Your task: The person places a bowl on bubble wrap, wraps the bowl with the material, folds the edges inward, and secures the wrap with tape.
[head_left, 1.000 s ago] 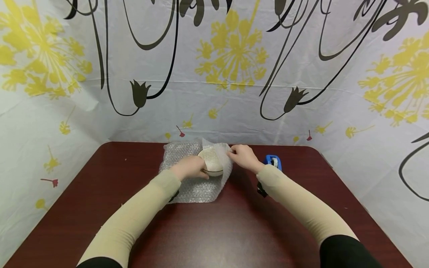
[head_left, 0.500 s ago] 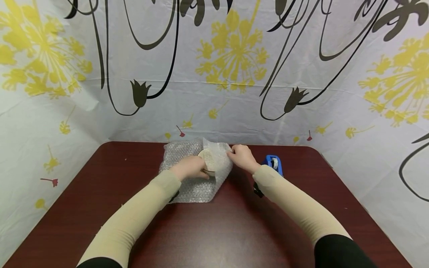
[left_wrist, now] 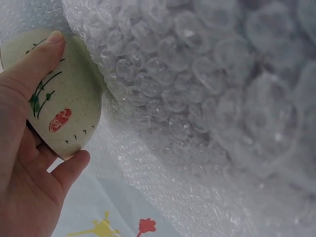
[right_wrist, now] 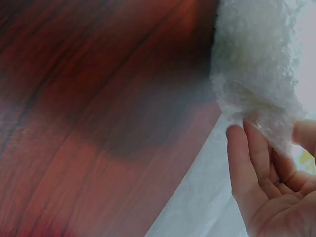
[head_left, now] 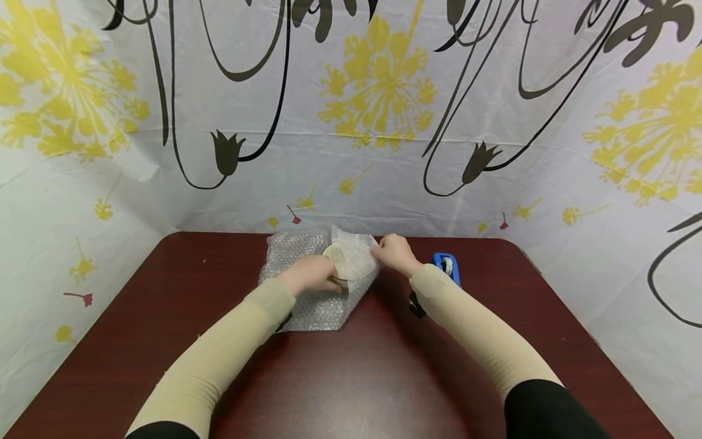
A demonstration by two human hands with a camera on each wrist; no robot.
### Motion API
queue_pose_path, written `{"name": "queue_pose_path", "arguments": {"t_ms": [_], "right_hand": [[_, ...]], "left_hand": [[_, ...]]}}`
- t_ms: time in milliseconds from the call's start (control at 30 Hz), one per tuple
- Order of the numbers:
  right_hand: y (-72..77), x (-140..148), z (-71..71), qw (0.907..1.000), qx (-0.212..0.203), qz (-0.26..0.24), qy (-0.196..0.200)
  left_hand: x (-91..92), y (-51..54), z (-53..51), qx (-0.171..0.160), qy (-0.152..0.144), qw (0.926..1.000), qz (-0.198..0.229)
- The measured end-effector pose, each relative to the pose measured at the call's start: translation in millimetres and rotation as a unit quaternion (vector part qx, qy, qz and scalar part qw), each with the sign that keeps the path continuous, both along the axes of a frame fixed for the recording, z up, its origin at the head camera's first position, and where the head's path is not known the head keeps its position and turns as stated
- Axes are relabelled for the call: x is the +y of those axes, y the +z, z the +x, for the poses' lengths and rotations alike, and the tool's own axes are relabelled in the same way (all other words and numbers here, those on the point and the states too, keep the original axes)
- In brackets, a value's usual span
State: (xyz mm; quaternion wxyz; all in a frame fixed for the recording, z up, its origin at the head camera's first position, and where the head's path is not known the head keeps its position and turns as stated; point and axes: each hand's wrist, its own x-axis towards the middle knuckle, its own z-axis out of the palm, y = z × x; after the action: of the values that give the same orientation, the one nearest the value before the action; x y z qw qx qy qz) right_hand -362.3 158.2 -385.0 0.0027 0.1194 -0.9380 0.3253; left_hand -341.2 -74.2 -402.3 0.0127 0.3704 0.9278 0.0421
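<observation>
A cream ceramic bowl (head_left: 336, 261) stands on a sheet of bubble wrap (head_left: 315, 312) near the table's far side. In the left wrist view the bowl (left_wrist: 76, 91) shows a painted green plant and a red seal. My left hand (head_left: 310, 273) holds it by the rim, thumb on the painted side and fingers at the opposite face. At the right, my right hand (head_left: 398, 255) pinches a corner of the bubble wrap (right_wrist: 256, 54), whose flap lies over the bowl's right part. The bowl's covered side shows only dimly through the wrap.
A blue tape dispenser (head_left: 439, 260) stands right of the wrap, partly behind my right forearm. The dark red table (head_left: 351, 378) ends at the back against a white patterned cloth (head_left: 351, 207).
My right hand has drawn the wrap's right flap leftward over the bowl, covering more of it. My right forearm has shifted a little left. My left hand stays at the bowl.
</observation>
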Motion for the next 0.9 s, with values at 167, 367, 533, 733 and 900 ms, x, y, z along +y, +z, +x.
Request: {"name": "queue_pose_path", "arguments": {"t_ms": [167,367,533,733,900], "right_hand": [[2.7,-2,-4.3,0.9986,-0.043,-0.03,-0.009],[4.3,-5,-6.5,0.9975,-0.062,-0.033,-0.01],[8.2,-9,-5.1,0.9989,-0.045,0.003,-0.008],[8.2,-11,-5.7,0.9983,-0.011,0.058,-0.006],[5.6,-14,-9.2,0.9969,-0.01,0.077,-0.016]], "left_hand": [[-2.1,0.1,0.3,-0.002,0.005,1.0,0.002],[-3.3,-1.2,0.2,-0.003,0.005,1.0,0.004],[-2.1,-2.0,0.5,0.03,0.004,0.9995,0.0],[1.6,-4.0,3.1,0.051,0.007,0.9987,0.003],[2.3,-2.5,7.7,0.058,0.016,0.9982,0.001]]}}
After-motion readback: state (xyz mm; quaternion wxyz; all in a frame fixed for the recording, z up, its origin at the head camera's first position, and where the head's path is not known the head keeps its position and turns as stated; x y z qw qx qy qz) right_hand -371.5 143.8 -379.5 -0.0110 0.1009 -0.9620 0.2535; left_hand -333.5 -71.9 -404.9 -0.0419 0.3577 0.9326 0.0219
